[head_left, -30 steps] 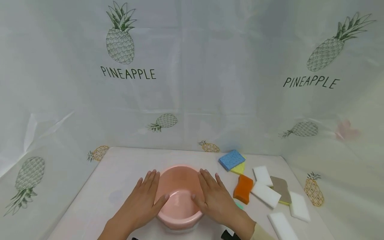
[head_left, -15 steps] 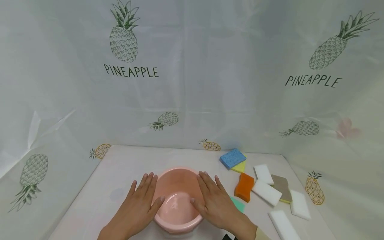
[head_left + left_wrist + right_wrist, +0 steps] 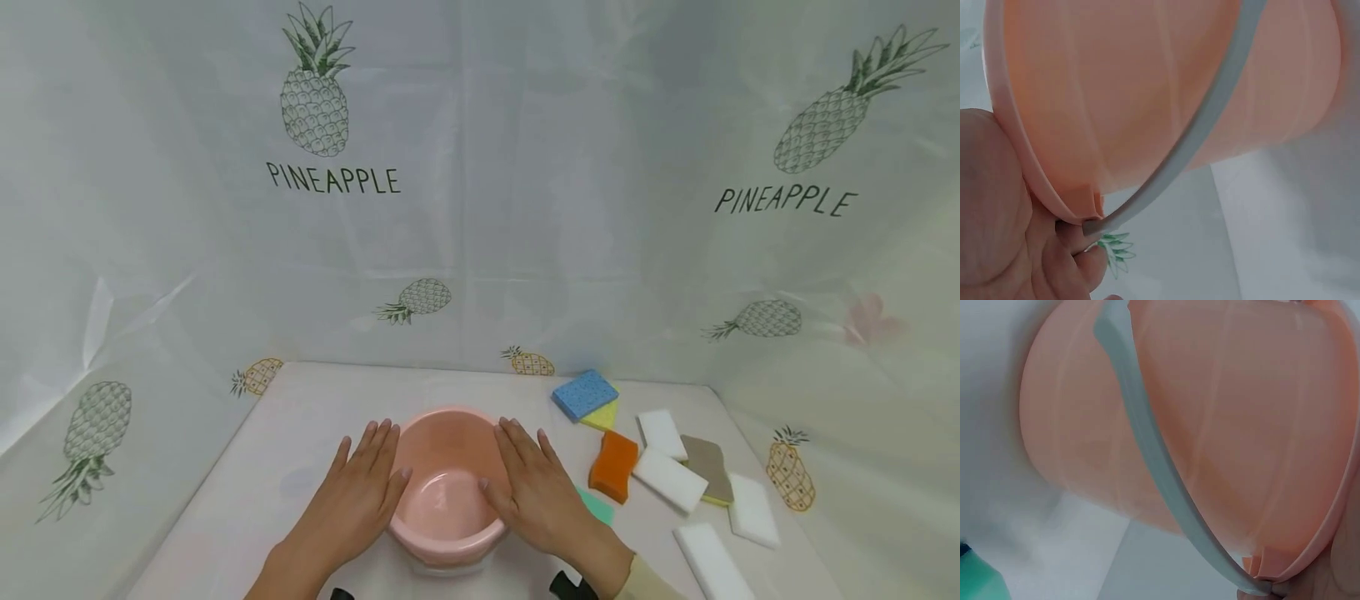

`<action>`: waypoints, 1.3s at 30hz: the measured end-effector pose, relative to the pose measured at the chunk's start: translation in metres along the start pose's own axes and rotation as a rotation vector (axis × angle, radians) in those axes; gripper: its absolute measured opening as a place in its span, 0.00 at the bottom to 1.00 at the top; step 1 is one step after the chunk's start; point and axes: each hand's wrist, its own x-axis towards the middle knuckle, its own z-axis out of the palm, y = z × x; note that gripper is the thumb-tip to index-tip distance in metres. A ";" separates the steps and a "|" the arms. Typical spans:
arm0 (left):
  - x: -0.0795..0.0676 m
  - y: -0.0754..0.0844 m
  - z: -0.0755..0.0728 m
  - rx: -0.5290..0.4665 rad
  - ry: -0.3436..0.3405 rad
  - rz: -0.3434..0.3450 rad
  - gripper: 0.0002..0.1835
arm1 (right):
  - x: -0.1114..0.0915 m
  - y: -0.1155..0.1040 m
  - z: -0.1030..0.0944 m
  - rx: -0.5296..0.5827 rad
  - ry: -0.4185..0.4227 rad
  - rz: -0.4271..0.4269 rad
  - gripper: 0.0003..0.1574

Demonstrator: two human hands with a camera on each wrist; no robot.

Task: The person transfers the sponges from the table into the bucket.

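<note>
A pink bucket (image 3: 446, 500) stands upright on the white table, its mouth facing up. My left hand (image 3: 352, 487) rests on its left rim and my right hand (image 3: 536, 487) on its right rim, with fingers straight and pointing away from me. Both thumbs reach inward over the mouth. In the left wrist view the palm (image 3: 991, 212) touches the rim, and the fingers lie beside the end of the grey handle (image 3: 1185, 147). That handle (image 3: 1160, 469) hangs across the near side of the bucket (image 3: 1210, 425) in the right wrist view.
On the right lie a blue sponge (image 3: 585, 394), a yellow one (image 3: 602, 415) under it, an orange sponge (image 3: 613, 467), a grey-brown sponge (image 3: 707, 467) and several white blocks (image 3: 670, 480). A mint-green sponge (image 3: 597, 506) sits beside my right hand. A pineapple-print sheet (image 3: 480, 208) surrounds the table.
The head view has shifted slightly. Bucket and hands came a little toward me, then went back away. More of the mint-green sponge shows than a second ago. Both hands stay on the rim.
</note>
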 end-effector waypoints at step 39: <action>0.002 -0.003 0.002 -0.073 -0.045 -0.021 0.41 | -0.073 0.134 -0.008 -0.384 0.226 -0.029 0.47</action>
